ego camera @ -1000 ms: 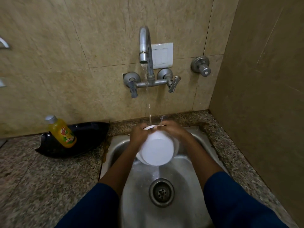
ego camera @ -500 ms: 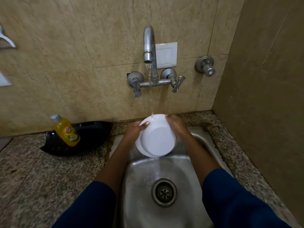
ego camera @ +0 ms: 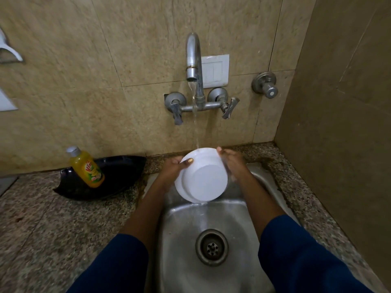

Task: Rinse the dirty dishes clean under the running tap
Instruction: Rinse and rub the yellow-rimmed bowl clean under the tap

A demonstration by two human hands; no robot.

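"Where are the arms?"

"Both reach forward side by side, bare below dark blue sleeves [ego camera: 118, 265]."

"The left hand?"

"The left hand [ego camera: 172, 169] grips the bowl [ego camera: 203, 180] at its left rim, thumb hooked over the edge."

"And the right?"

"The right hand [ego camera: 232, 163] lies against the right rim, fingers pointing ahead but blurred. Whether they grip, I cannot tell."

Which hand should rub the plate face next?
Right, probably. The left hand pinches the plate at its left rim, thumb on the face, steadying it under the stream; the right hand sits blurred at the right rim, freer.
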